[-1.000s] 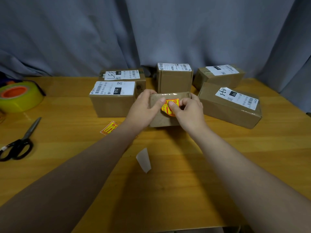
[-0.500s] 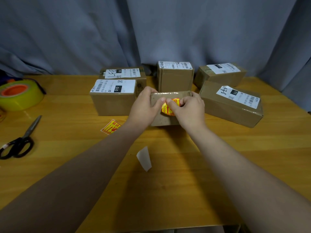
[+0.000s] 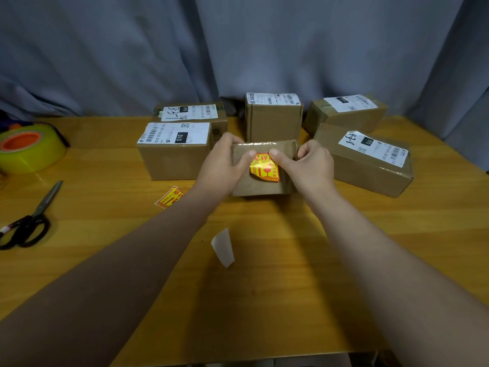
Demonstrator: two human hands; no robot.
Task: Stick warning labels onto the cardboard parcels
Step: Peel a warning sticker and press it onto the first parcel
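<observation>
Yellow warning label point(image 3: 264, 169) lay on the near face of the parcel point(image 3: 260, 187) at twelve o'clock, long axis nine-to-three; left hand point(image 3: 225, 166) and right hand point(image 3: 311, 165) gripped its ends, thumbs pressing the label's top, equally near.

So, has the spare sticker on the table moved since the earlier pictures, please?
No; the spare sticker still lies by the same corner of the left box.

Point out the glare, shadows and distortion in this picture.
Head view: glare streaks the clear tape along the top of the held parcel; a soft shadow lies on the table under it; the wide lens bows the table's edges; the warning label print is blurred.
</observation>
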